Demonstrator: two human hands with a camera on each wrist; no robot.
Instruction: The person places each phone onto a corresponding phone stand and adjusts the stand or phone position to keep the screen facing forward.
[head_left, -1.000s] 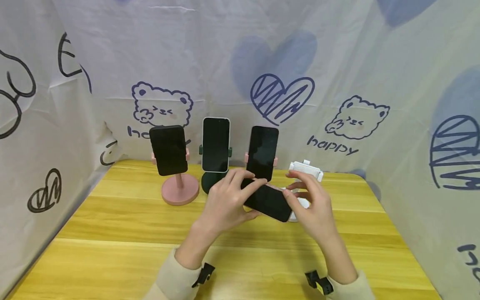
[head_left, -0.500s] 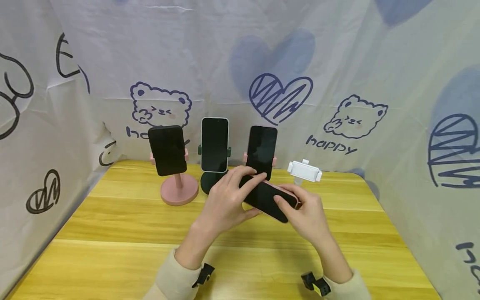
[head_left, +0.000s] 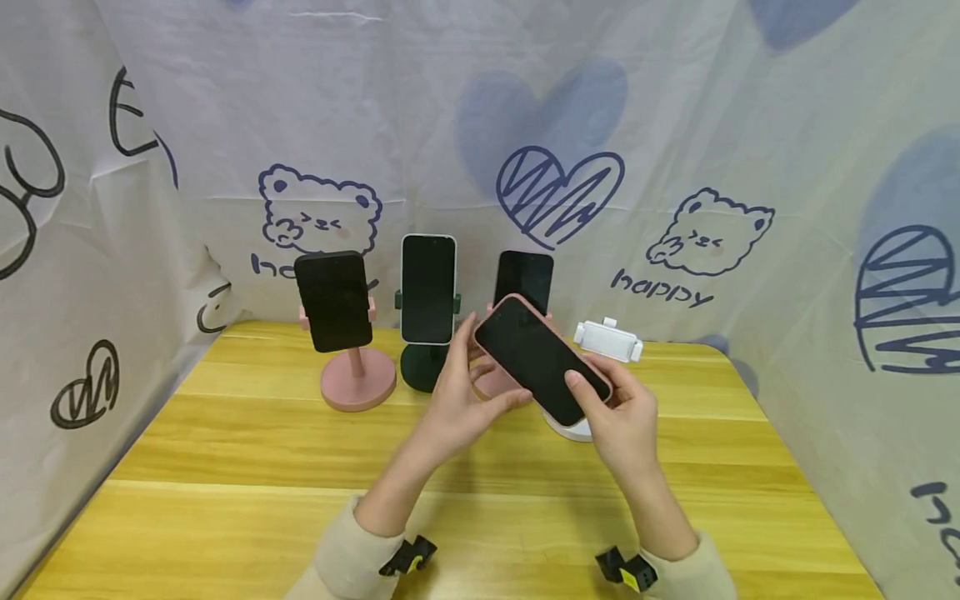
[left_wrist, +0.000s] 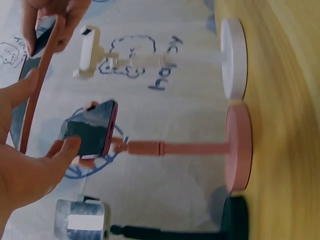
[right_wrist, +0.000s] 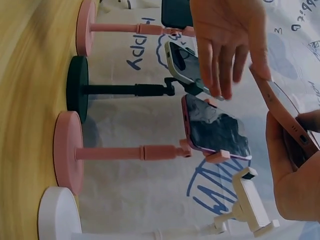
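A smartphone [head_left: 532,350] in a pink case is tilted in mid-air in front of the stands in the head view. My right hand [head_left: 626,421] grips its lower right end, thumb on the dark screen and fingers behind. At the opposite side is my left hand [head_left: 457,408], its thumb tip at the case's edge and its fingers spread loosely. In the right wrist view, the straight fingers of the left hand [right_wrist: 230,37] hang apart from the case [right_wrist: 282,112]. A white phone stand [head_left: 609,342] with an unfilled holder stands just behind the right hand.
Three stands bear phones along the back: a pink one [head_left: 358,383] at left, a dark green one [head_left: 420,367], and another pink one [right_wrist: 68,152] partly behind the held phone. A printed cloth [head_left: 450,108] hangs behind the wooden table [head_left: 495,517].
The phone has swung up, its left end rising and its screen turning toward me. The right hand has taken hold of its right end, and the left fingers have come off its upper edge.
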